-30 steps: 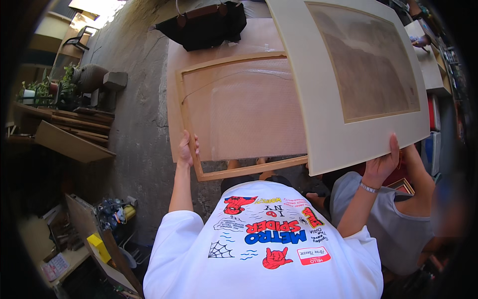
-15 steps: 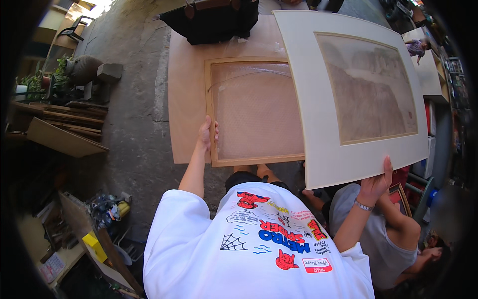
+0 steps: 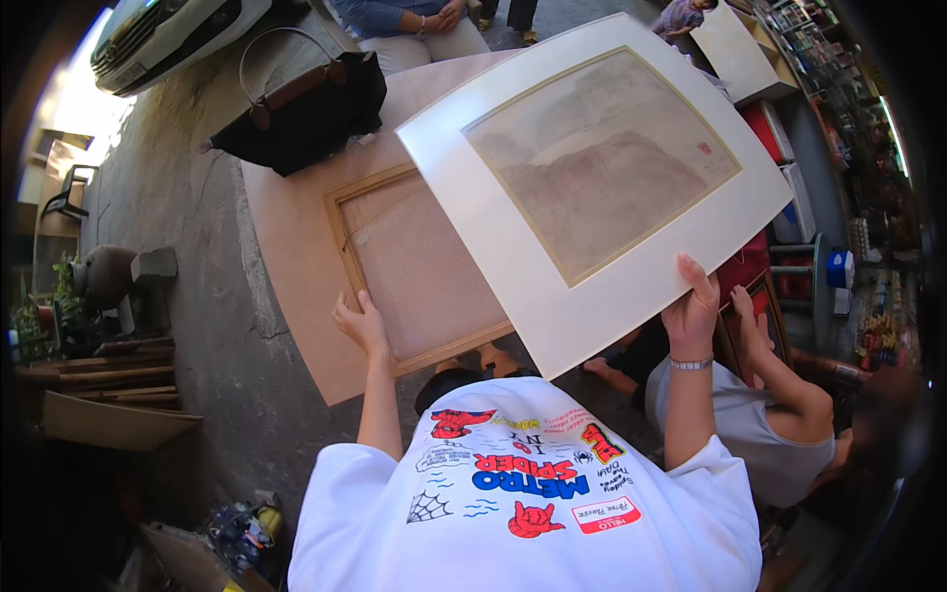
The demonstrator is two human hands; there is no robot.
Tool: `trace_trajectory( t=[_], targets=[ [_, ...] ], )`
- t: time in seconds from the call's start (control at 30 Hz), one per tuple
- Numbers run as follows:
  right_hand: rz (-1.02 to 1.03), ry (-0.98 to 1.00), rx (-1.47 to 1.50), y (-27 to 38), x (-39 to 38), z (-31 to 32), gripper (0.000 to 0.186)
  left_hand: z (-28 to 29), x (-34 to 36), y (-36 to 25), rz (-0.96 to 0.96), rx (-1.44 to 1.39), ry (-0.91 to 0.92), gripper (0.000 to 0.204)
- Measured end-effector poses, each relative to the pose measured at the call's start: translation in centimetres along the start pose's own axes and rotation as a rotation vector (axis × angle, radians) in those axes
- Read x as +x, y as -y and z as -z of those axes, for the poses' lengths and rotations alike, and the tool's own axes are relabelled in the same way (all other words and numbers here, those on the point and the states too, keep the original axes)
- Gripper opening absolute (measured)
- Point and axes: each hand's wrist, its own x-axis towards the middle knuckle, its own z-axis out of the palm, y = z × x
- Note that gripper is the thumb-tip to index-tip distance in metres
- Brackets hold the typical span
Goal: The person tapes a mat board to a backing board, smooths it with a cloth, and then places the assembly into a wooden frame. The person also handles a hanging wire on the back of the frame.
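In my right hand (image 3: 691, 306) is the lower right edge of a large white mat board (image 3: 464, 178), thumb on its face and fingers hidden behind. A faded landscape picture (image 3: 602, 168) shows in its gold-edged window. The board is tilted and covers the right part of a wooden frame (image 3: 449, 347) lying on a tan board (image 3: 286, 257). Inside the frame is bubble-textured wrap (image 3: 419, 266), with a thin wire near its left side. My left hand (image 3: 363, 326) is at the frame's lower left edge, fingers apart, touching its outer side.
A black handbag (image 3: 306, 113) lies on the tan board's far left. Beyond it sits a person with clasped hands (image 3: 444, 18). At right, another person in a grey top (image 3: 740, 419) is beside a small dark frame (image 3: 760, 296). Stacked wood pieces (image 3: 109, 375) stand at left.
The view has turned, showing the seated person and a car. The mat board has swung left over more of the wooden frame. My left hand's fingers have loosened from the frame edge.
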Motion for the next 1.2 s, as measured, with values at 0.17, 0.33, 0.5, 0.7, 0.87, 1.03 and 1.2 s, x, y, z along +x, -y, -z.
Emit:
trace_trajectory(
  t=[0.17, 0.33, 0.5, 0.7, 0.87, 1.03, 1.2],
  targets=[
    [-0.03, 0.069, -0.138, 2.2, 1.5, -1.5, 0.039, 5.8, -2.2, -22.8, -0.366, -0.503, 0.294, 0.05],
    [0.002, 0.245, -0.433, 6.3, 3.2, -7.5, 0.037, 0.7, -1.6, -37.6, -0.534, -0.703, 0.737, 0.075],
    [0.28, 0.655, -1.263, 8.7, 1.7, -15.8, 0.037, 2.9, -1.2, -41.4, 0.136, -1.196, 1.049, 0.098],
    [0.895, 0.785, -2.21, -5.8, -6.4, -18.4, 0.071, -1.6, -2.2, -33.1, 0.681, -1.768, 0.931, 0.095],
    [0.868, 0.721, -2.212, -9.7, -8.1, -16.1, 0.071, -0.3, -3.2, -31.5, 0.703, -1.849, 0.878, 0.091],
    [0.586, 0.972, -1.726, -6.5, -6.2, -14.3, 0.08, 0.8, -2.5, -30.3, 0.663, -1.89, 0.821, 0.087],
    [0.431, -0.019, -1.264, -2.3, 0.4, -5.6, 0.06, 2.1, -2.5, -30.5, 0.626, -1.94, 0.788, 0.084]
  ],
)
